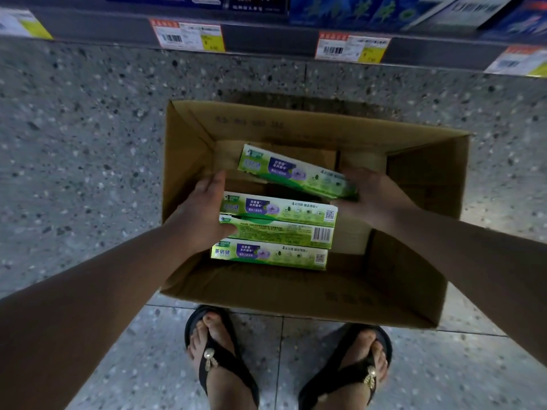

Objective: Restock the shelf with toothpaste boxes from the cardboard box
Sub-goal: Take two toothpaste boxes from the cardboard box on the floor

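Observation:
An open cardboard box (pixel 299 294) stands on the floor in front of my feet. Inside it, my left hand (pixel 204 208) grips the left end of a stack of green toothpaste boxes (pixel 278 220), thumb under the second one. A third green box (pixel 269 255) lies just below that stack. My right hand (pixel 370 193) holds the right end of a tilted green toothpaste box (pixel 293 172), which is raised above the carton's bottom. The shelf edge (pixel 266 37) with price tags runs along the top of the view.
Blue and dark product boxes (pixel 355 10) stand on the shelf above the price tags (pixel 186 35). Speckled stone flooring (pixel 83 137) surrounds the carton. My sandalled feet (pixel 219 359) stand right behind its near flap.

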Demonstrator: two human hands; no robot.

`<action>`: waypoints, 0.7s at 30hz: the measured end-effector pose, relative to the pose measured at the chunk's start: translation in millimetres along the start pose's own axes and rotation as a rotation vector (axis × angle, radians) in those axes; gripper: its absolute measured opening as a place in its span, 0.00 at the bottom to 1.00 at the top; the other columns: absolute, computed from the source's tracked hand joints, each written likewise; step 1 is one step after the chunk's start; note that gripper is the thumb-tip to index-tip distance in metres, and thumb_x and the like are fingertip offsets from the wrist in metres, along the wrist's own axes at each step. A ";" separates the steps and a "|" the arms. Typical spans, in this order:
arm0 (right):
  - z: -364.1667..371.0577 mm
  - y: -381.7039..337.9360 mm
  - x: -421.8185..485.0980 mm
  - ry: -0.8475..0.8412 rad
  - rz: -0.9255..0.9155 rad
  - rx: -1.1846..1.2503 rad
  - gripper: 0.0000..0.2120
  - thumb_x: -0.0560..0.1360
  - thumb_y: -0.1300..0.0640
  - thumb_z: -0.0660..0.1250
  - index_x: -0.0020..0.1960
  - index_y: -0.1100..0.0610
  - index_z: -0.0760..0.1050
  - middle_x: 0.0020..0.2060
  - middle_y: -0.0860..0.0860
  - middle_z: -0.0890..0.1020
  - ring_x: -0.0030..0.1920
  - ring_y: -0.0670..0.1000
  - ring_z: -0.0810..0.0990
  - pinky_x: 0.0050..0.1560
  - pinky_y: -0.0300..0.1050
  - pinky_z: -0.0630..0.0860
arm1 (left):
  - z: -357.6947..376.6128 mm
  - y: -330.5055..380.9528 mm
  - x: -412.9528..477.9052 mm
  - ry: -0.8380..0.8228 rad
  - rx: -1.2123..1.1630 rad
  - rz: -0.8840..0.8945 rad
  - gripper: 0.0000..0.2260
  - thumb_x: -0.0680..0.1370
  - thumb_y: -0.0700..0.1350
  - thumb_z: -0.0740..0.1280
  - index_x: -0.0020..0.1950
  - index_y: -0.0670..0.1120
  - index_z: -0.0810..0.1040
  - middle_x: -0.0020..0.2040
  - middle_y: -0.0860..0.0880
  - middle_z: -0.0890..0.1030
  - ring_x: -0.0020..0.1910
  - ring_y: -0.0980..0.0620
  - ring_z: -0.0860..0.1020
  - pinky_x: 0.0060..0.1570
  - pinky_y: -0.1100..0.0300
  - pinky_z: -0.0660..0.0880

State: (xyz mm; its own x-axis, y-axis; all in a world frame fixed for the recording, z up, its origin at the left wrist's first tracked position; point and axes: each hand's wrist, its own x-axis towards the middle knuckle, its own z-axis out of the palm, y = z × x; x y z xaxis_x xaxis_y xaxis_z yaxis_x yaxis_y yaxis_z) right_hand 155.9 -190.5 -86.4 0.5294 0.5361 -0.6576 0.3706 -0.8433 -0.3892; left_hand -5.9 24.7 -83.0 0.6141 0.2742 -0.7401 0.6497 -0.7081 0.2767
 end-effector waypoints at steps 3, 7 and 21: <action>-10.1 8.4 -20.2 0.055 0.041 0.073 0.29 0.72 0.50 0.67 0.70 0.55 0.63 0.62 0.57 0.75 0.57 0.55 0.76 0.49 0.46 0.75 | 1.7 4.0 13.4 -0.046 0.139 0.090 0.43 0.70 0.49 0.72 0.76 0.49 0.47 0.77 0.46 0.50 0.75 0.45 0.53 0.72 0.46 0.59; -9.8 20.7 -29.1 0.082 0.062 0.066 0.30 0.72 0.52 0.68 0.71 0.54 0.61 0.64 0.56 0.73 0.60 0.54 0.74 0.51 0.42 0.70 | 8.6 8.7 33.0 -0.107 0.253 0.124 0.43 0.69 0.52 0.72 0.76 0.50 0.49 0.78 0.47 0.50 0.76 0.44 0.49 0.72 0.44 0.57; -39.9 -2.9 -58.6 0.183 0.066 0.078 0.26 0.71 0.54 0.68 0.67 0.54 0.66 0.61 0.55 0.75 0.59 0.54 0.75 0.49 0.40 0.69 | -15.5 10.4 -22.8 0.114 0.048 0.203 0.25 0.70 0.45 0.72 0.65 0.48 0.69 0.60 0.47 0.76 0.55 0.48 0.76 0.49 0.57 0.71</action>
State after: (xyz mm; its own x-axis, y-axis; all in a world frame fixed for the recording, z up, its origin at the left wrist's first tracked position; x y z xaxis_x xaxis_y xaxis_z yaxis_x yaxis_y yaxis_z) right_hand 154.3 -217.9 -21.0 0.6831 0.4718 -0.5575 0.2745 -0.8732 -0.4027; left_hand -6.2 21.2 -53.8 0.7783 0.1931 -0.5975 0.4877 -0.7853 0.3814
